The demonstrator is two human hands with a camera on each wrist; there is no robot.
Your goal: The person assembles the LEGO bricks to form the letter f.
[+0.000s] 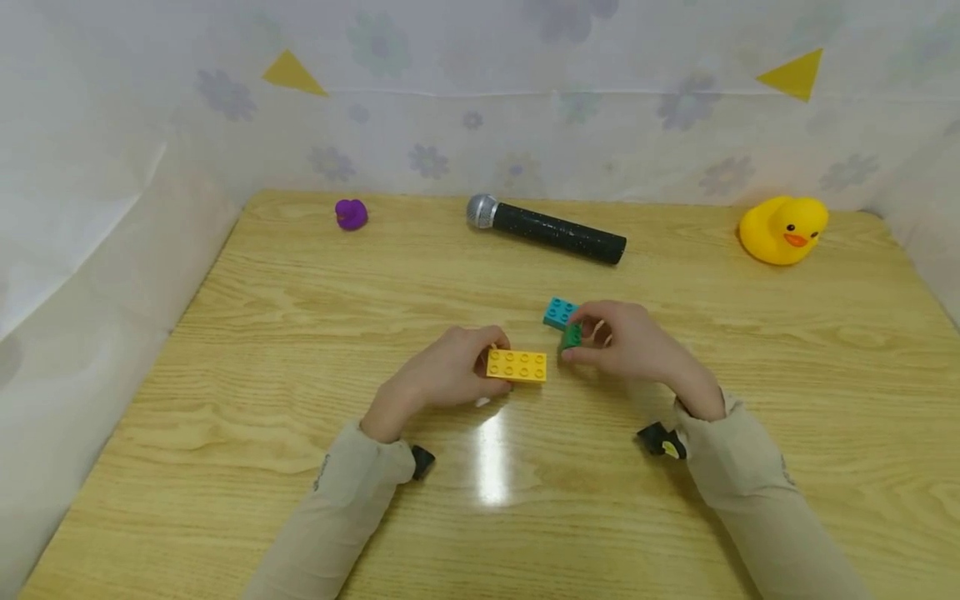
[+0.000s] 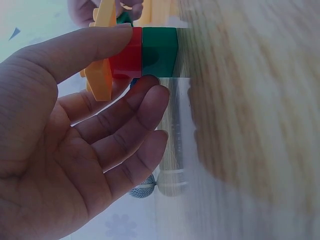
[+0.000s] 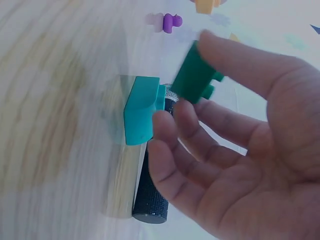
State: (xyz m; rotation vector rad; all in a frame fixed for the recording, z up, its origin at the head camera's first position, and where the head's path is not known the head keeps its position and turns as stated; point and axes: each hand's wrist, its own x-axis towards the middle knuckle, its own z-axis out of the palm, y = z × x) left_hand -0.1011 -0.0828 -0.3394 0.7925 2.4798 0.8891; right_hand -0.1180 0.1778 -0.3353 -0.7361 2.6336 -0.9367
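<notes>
My left hand (image 1: 457,371) grips a stack of toy bricks by its sides. On top is a yellow brick (image 1: 517,366), with a red brick (image 2: 126,52) under it and a green brick (image 2: 160,52) at the bottom by the tabletop. My right hand (image 1: 630,346) pinches a small green brick (image 3: 193,75) between thumb and fingertips. That brick is tilted and off the table in the right wrist view. Right behind it, a teal brick (image 1: 559,312) lies studs up on the table, partly hidden by the fingers in the head view.
Along the back of the wooden table (image 1: 300,317) lie a small purple duck (image 1: 351,214), a black microphone (image 1: 555,232) and a large yellow duck (image 1: 783,231). A flowered cloth (image 1: 480,125) hangs behind the table.
</notes>
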